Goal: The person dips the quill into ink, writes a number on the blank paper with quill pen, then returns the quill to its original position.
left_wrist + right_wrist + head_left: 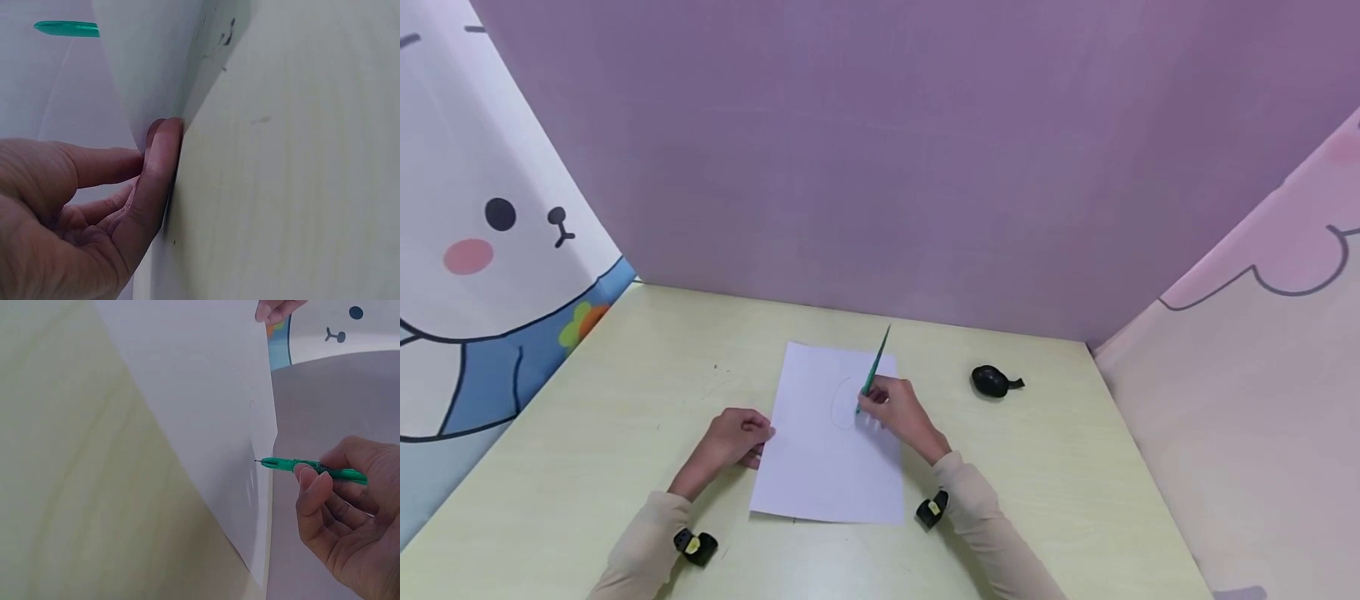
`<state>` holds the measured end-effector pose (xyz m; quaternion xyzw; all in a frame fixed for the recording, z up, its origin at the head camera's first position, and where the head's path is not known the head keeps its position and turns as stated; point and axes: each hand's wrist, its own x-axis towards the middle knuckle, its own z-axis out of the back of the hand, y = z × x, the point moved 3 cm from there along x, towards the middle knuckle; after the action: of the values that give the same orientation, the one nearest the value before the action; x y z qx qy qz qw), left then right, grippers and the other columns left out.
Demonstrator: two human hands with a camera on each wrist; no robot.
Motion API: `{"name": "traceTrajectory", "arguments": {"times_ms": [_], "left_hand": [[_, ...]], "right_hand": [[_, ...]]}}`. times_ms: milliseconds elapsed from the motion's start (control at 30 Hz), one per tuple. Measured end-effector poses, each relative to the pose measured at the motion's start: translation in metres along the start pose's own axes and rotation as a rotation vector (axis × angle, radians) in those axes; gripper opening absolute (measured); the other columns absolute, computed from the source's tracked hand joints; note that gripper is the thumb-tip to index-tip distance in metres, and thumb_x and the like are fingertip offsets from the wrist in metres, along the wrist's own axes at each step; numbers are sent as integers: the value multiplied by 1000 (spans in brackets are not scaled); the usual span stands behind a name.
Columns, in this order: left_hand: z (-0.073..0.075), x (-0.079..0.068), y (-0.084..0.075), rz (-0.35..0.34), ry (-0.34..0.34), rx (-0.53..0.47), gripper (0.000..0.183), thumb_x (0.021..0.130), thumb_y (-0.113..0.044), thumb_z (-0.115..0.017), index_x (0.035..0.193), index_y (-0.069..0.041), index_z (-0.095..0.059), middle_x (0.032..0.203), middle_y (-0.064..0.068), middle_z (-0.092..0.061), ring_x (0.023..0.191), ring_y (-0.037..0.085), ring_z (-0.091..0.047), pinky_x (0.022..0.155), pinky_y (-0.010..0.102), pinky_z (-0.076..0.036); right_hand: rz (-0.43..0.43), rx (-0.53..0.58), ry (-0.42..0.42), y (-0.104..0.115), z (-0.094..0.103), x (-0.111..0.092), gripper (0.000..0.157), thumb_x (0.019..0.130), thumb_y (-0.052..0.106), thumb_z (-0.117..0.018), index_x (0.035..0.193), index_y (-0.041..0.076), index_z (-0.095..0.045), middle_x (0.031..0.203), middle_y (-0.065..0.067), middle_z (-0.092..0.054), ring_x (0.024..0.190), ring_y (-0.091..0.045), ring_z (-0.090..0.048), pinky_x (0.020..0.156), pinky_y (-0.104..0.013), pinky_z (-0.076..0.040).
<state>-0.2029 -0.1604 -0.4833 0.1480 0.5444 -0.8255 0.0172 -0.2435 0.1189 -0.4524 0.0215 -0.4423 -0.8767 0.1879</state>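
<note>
A white sheet of paper [820,475] lies on the table with a thin, rounded, unclosed line drawn on its upper part. At its left edge my left hand [739,437] pinches the paper between thumb and fingers, and in the left wrist view the sheet [147,56] lifts from the tabletop there. My right hand [898,412] grips a slim green pen [876,362] over the paper. The right wrist view shows the green pen [281,464] with its fine tip at the paper's surface, beside the drawn line.
A small black rounded object with a short tail [990,382] sits to the right of the paper on the pale wooden table [1045,500]. A purple panel [880,167] stands along the table's back edge. Printed cartoon panels rise at both sides. Each wrist carries a small black device.
</note>
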Motion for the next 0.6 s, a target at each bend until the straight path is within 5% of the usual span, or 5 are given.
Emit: {"name": "traceTrajectory", "arguments": {"times_ms": [133, 600], "left_hand": [[0, 1, 0, 1, 6, 4, 13, 99, -2, -64, 103, 10, -67, 76, 11, -65, 62, 15, -66, 58, 32, -65], [1, 3, 0, -6, 15, 12, 13, 99, -2, -64, 103, 9, -68, 76, 11, -65, 60, 15, -67, 57, 32, -65]], "right_hand": [[-1, 6, -9, 0, 1, 0, 7, 98, 2, -67, 93, 0, -71, 86, -11, -73, 69, -23, -66, 49, -21, -55], [-7, -12, -18, 2, 3, 3, 8, 100, 5, -69, 98, 0, -74, 87, -11, -75, 67, -11, -61, 49, -21, -54]]}}
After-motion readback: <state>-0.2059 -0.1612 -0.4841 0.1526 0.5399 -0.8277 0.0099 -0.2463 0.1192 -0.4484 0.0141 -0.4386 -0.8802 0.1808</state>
